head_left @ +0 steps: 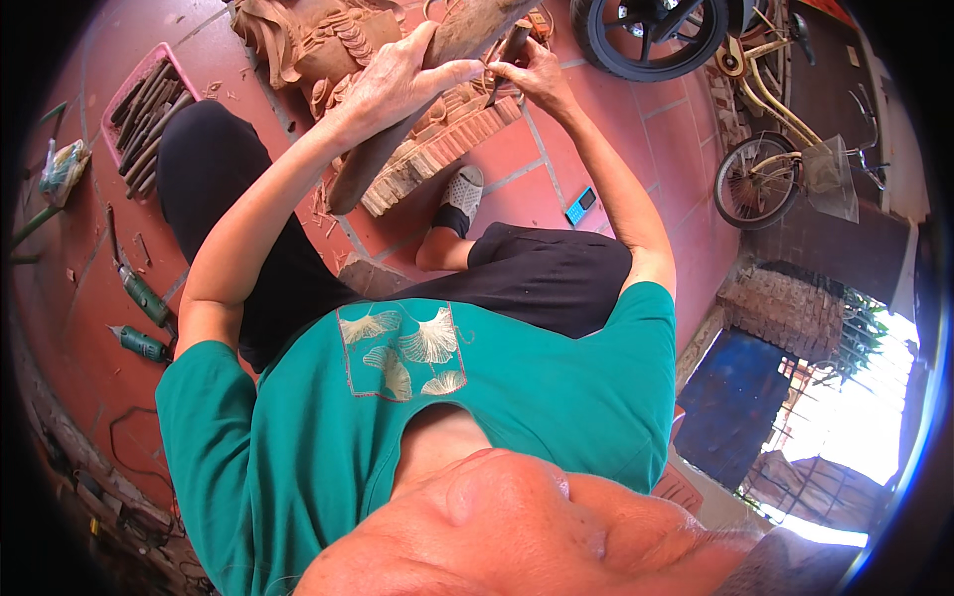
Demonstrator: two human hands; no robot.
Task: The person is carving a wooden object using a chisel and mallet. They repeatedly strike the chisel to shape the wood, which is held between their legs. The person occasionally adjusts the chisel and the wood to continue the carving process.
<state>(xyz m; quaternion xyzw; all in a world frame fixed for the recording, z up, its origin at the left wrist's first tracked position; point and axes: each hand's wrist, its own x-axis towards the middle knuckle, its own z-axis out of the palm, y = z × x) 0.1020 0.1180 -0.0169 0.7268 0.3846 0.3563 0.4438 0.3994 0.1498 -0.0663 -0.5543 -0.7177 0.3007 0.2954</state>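
My left hand is laid across a thick, dark wooden bar with a rounded near end. Its thumb stretches right toward my other hand; most of its fingers are hidden behind the bar. My right hand is closed around a chisel-like tool with a dark handle, whose thin lower part points down at the work. The thumb tips of both hands nearly meet. Beneath them lies a carved brown wooden piece with deep folds and curls and a ridged block-like edge.
A pink basket of wooden-handled tools stands left of my knee. Two green power tools and cords lie on the red tiled floor. A blue phone lies right of my foot. A motorbike wheel and a bicycle stand at far right.
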